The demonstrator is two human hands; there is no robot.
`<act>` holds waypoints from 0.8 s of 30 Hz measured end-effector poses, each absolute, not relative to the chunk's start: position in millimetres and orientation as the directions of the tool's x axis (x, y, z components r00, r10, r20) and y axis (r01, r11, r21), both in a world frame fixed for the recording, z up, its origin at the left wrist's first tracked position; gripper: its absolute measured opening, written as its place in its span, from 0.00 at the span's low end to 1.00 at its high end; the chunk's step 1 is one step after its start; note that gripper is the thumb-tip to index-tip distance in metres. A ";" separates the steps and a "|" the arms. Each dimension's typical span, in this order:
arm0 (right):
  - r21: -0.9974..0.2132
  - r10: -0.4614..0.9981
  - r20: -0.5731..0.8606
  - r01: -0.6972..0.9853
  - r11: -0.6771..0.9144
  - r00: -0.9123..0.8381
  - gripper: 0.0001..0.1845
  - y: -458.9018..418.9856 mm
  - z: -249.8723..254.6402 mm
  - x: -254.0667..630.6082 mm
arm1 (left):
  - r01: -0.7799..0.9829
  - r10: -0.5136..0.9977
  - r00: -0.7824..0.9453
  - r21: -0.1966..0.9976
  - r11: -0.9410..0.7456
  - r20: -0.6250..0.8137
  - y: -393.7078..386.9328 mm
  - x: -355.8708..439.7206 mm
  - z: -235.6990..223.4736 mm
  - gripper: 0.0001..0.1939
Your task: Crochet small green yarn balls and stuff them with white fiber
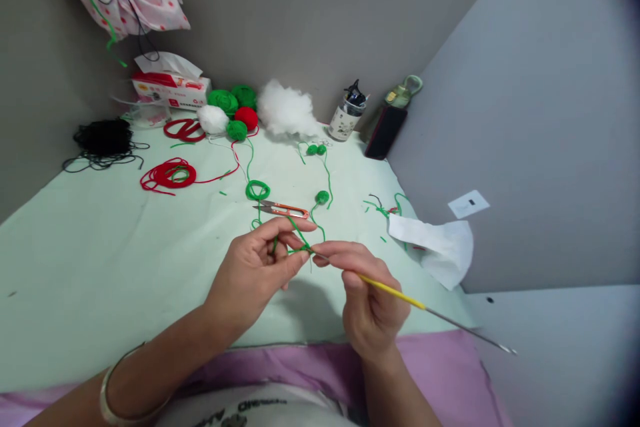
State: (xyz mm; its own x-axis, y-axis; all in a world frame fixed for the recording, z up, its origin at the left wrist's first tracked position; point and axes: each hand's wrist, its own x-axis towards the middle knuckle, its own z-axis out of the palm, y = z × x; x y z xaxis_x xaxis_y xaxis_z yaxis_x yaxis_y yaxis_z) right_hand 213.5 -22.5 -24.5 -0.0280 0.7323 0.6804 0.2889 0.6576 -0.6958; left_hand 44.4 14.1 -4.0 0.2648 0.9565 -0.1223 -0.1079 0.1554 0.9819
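Note:
Between thumb and fingers my left hand point(260, 263) pinches a small bit of green yarn point(299, 233), with a strand running up over the raised index finger. My right hand point(373, 293) is closed on a crochet hook point(400, 293) with a yellow grip and metal ends. The hook's working tip meets the green yarn at my left fingertips; its exact place in the stitch is too small to make out. Just beyond my hands lie orange-handled thread snips point(287, 209), a loose green yarn coil point(257, 189) and a small green crocheted ball point(322, 197).
Yarn balls point(223, 103), white stuffing point(286, 109), a tissue box point(173, 88), a pen cup point(346, 117) and a phone point(386, 132) line the back. Red yarn point(170, 175) and black yarn point(104, 138) lie left. A white cloth piece point(435, 247) with yarn scraps lies right.

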 end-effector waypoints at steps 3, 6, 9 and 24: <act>-0.660 0.717 0.691 0.325 0.677 -0.089 0.15 -22.8 -24.2 214.7 | -0.037 0.978 0.203 0.998 0.054 -0.045 12.3 45.7 -4.3 0.12; -0.544 0.659 0.736 0.446 0.711 -0.152 0.16 -25.5 -25.3 212.7 | 0.022 0.986 0.140 0.996 -0.089 0.085 11.2 47.0 -3.7 0.11; -0.469 0.626 0.762 0.528 0.708 -0.163 0.19 -27.7 -28.8 209.9 | 0.002 0.989 0.131 0.998 -0.064 0.063 11.5 46.9 -2.5 0.10; -0.642 0.670 0.736 0.411 0.647 0.096 0.16 -26.8 -28.7 206.9 | -0.421 0.865 0.436 0.792 0.441 -0.250 21.6 35.9 -5.2 0.23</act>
